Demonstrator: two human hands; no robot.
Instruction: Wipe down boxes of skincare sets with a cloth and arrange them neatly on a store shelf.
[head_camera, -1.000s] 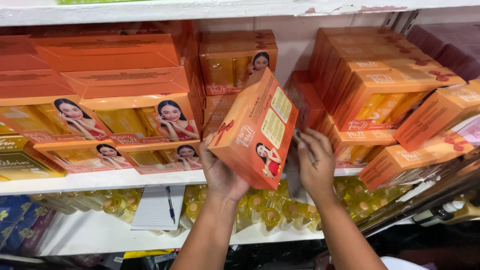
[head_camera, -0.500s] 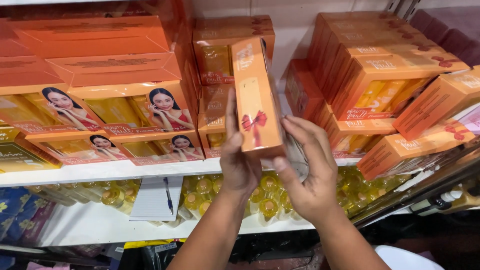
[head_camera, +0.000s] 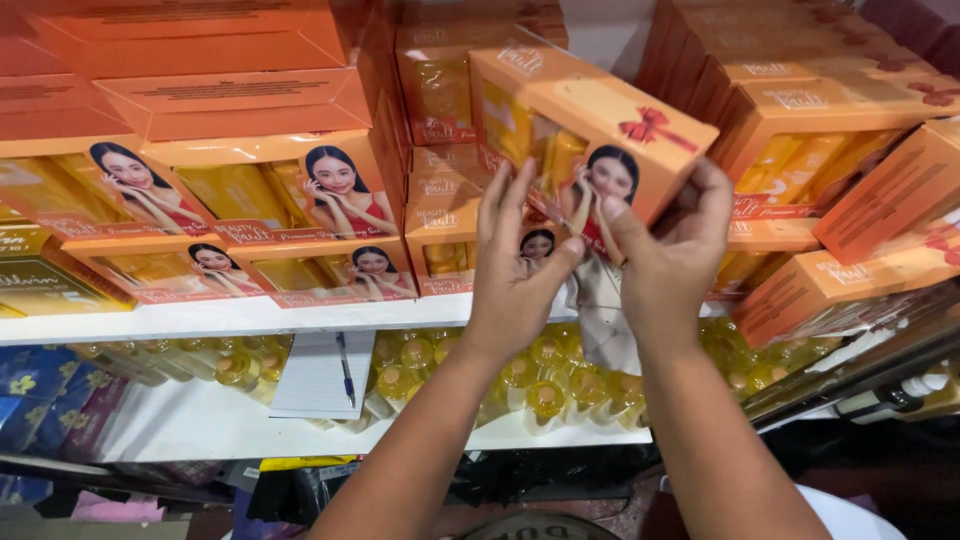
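orange gift box (head_camera: 590, 120) | tilted, red bow | left hand (head_camera: 515, 275), right hand (head_camera: 665, 265) gripping, seemingly

The upper white shelf (head_camera: 230, 318) in front of me bears stacked orange gift boxes (head_camera: 240, 215), piled left and right; the lower white shelf (head_camera: 200, 425) carries rows of small yellow bottles (head_camera: 560, 375), and a lined notepad (head_camera: 315, 375) with a blue pen (head_camera: 344, 368) on it.

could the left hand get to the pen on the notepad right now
Probably not at once: the left hand is gripping the orange gift box. The pen lies uncovered on the notepad one shelf down, nothing over it.
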